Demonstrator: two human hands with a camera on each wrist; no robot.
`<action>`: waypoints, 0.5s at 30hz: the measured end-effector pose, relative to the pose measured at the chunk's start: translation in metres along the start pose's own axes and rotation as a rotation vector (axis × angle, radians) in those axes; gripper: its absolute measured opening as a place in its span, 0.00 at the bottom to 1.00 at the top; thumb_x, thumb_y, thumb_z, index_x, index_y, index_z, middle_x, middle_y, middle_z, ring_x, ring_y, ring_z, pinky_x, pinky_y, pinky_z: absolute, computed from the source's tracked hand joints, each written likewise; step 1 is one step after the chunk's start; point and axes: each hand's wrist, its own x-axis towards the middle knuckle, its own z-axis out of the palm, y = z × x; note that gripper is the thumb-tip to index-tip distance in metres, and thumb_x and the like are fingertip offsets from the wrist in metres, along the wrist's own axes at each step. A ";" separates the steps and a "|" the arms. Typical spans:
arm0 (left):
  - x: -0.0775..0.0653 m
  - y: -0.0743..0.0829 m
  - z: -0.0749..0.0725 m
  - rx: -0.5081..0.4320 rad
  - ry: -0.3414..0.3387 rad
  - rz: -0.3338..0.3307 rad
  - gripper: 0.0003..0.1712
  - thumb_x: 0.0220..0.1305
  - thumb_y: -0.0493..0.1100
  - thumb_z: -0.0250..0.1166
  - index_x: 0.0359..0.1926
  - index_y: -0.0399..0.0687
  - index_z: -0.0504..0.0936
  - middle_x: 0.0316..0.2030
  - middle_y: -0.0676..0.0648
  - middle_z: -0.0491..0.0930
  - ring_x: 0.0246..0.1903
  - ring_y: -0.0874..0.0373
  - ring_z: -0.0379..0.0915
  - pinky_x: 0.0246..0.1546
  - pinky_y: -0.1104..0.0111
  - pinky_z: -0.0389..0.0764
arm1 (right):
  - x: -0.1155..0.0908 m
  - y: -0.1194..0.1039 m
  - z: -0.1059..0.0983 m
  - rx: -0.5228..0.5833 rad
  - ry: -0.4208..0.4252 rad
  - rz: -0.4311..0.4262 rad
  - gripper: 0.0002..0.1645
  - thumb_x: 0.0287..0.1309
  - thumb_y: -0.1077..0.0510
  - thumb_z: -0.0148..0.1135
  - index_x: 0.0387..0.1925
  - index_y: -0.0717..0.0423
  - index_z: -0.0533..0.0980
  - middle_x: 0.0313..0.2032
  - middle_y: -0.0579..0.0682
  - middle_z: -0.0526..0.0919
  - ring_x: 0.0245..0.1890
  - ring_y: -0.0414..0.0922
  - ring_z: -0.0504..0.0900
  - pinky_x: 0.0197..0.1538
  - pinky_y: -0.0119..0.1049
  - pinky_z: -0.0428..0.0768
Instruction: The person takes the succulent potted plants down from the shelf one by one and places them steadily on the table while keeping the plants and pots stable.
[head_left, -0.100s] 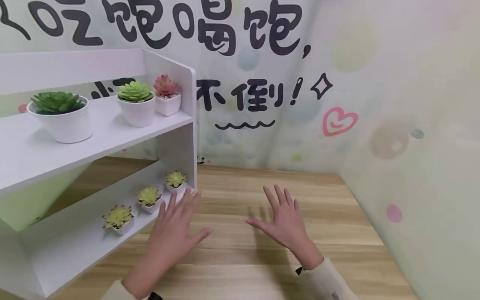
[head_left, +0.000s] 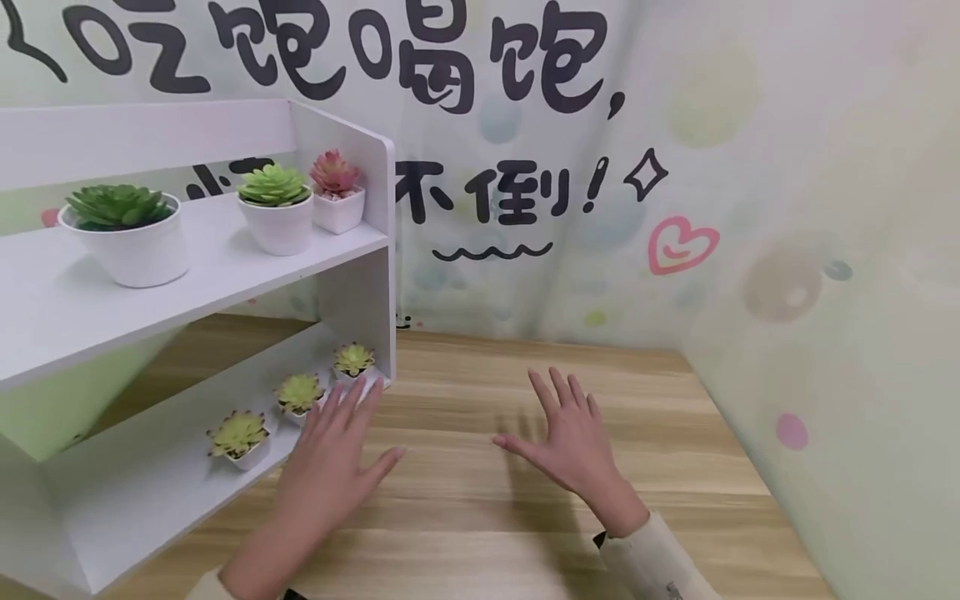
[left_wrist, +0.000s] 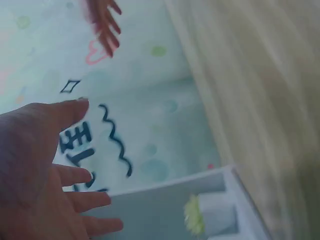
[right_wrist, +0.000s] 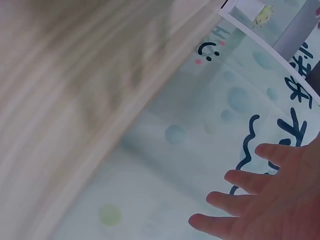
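My left hand is held in the air with its fingers spread, close to the front edge of the lower shelf. It holds nothing. Three small yellow-green succulents in white pots stand in a row on that shelf: a near one, a middle one and a far one, whose pots the left fingertips partly cover. My right hand hovers over the wooden table, fingers straight and thumb out, casting a shadow. In the right wrist view those fingers also have nothing in them.
A white two-tier shelf fills the left side. Its upper board carries a dark green succulent, a light green one and a red one. Behind the wooden table hangs a wall covering with black lettering.
My left hand has shifted a little to the left, nearer the shelf. The right hand stays almost where it was, and the potted succulents have not moved.
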 end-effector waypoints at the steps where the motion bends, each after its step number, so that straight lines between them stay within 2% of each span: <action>1: -0.004 -0.002 -0.006 -0.005 0.028 0.006 0.48 0.65 0.60 0.66 0.78 0.47 0.59 0.75 0.37 0.60 0.75 0.32 0.52 0.73 0.36 0.56 | 0.001 -0.001 -0.001 0.006 0.004 -0.007 0.65 0.45 0.19 0.64 0.78 0.44 0.59 0.76 0.60 0.62 0.77 0.65 0.57 0.72 0.69 0.60; 4: -0.017 -0.010 -0.020 -0.031 0.172 0.042 0.41 0.63 0.53 0.69 0.73 0.44 0.67 0.70 0.39 0.71 0.70 0.36 0.63 0.69 0.40 0.65 | 0.003 -0.005 -0.003 0.038 0.005 -0.023 0.64 0.46 0.19 0.65 0.78 0.45 0.59 0.76 0.60 0.61 0.77 0.63 0.57 0.73 0.65 0.62; 6: -0.027 -0.017 -0.027 -0.061 0.308 0.060 0.36 0.62 0.51 0.70 0.69 0.43 0.72 0.65 0.41 0.75 0.66 0.40 0.69 0.72 0.56 0.67 | 0.004 -0.009 -0.005 0.079 -0.004 -0.033 0.63 0.46 0.20 0.65 0.78 0.45 0.59 0.76 0.59 0.61 0.77 0.62 0.57 0.72 0.63 0.65; 8: -0.037 -0.024 -0.033 -0.109 0.493 0.093 0.31 0.66 0.54 0.66 0.62 0.39 0.78 0.59 0.40 0.80 0.65 0.48 0.72 0.72 0.69 0.66 | 0.005 -0.013 -0.008 0.123 -0.016 -0.036 0.63 0.47 0.21 0.66 0.78 0.45 0.59 0.76 0.58 0.60 0.77 0.61 0.58 0.70 0.62 0.68; 11: -0.049 -0.030 -0.045 -0.209 0.807 0.110 0.30 0.69 0.56 0.62 0.52 0.31 0.83 0.53 0.35 0.83 0.64 0.60 0.74 0.70 0.83 0.60 | 0.009 -0.019 -0.011 0.176 -0.030 -0.051 0.62 0.48 0.22 0.67 0.77 0.45 0.59 0.76 0.57 0.61 0.76 0.59 0.61 0.69 0.61 0.71; 13: -0.053 -0.028 -0.055 -0.257 1.025 0.092 0.31 0.69 0.55 0.61 0.43 0.24 0.84 0.48 0.31 0.85 0.62 0.64 0.75 0.68 0.77 0.67 | 0.012 -0.022 -0.014 0.193 -0.025 -0.072 0.61 0.48 0.24 0.68 0.77 0.46 0.60 0.75 0.58 0.62 0.75 0.59 0.63 0.68 0.60 0.72; 14: -0.055 -0.027 -0.060 -0.269 1.113 0.075 0.30 0.67 0.52 0.62 0.40 0.22 0.83 0.47 0.29 0.85 0.62 0.61 0.77 0.68 0.74 0.69 | 0.014 -0.024 -0.015 0.198 -0.020 -0.083 0.60 0.49 0.25 0.69 0.77 0.46 0.60 0.75 0.57 0.62 0.74 0.59 0.64 0.68 0.60 0.72; 15: -0.059 -0.027 -0.064 -0.277 1.162 0.014 0.28 0.64 0.50 0.62 0.39 0.20 0.83 0.48 0.29 0.84 0.62 0.59 0.76 0.69 0.72 0.68 | 0.017 -0.025 -0.017 0.201 -0.017 -0.092 0.60 0.49 0.26 0.69 0.76 0.47 0.61 0.75 0.57 0.63 0.74 0.59 0.65 0.68 0.60 0.73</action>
